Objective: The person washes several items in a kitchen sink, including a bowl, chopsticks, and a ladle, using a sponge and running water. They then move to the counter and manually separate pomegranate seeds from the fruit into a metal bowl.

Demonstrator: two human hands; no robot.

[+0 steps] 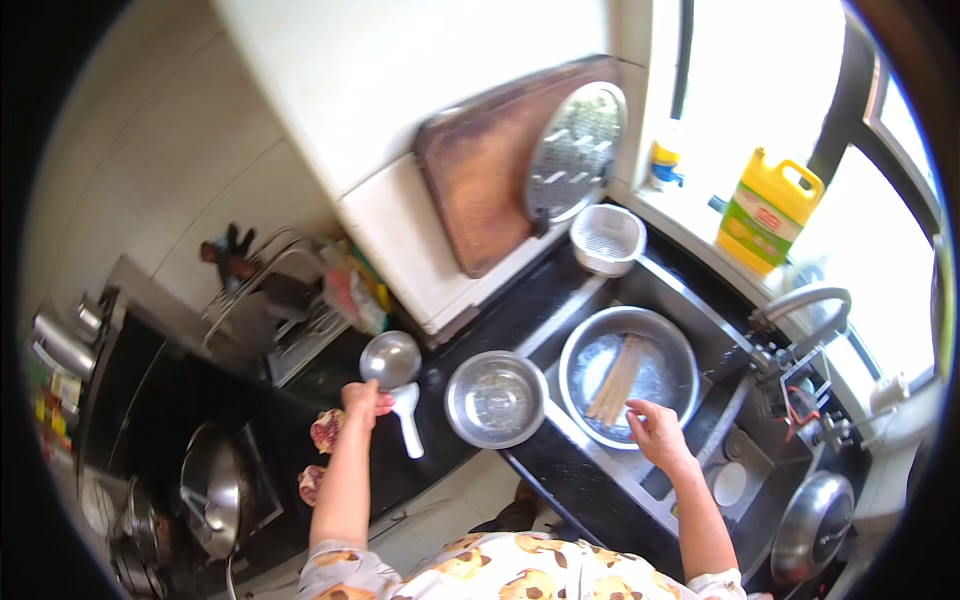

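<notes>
My left hand grips the near edge of a small round steel vessel; whether it is a ladle or a bowl I cannot tell. Just right of that hand lies a white paddle-shaped utensil on the black counter. Two pieces of cut pomegranate sit by my left forearm. Over the near right rim of a large steel basin, my right hand hangs with bent fingers apart and nothing in them. A bundle of wooden chopsticks rests inside the basin. Between my hands stands a steel bowl.
The basin is in a steel sink with a curved faucet on the right. A white strainer basket stands beyond it. A cutting board leans against the wall. Left are a dish rack and a wok.
</notes>
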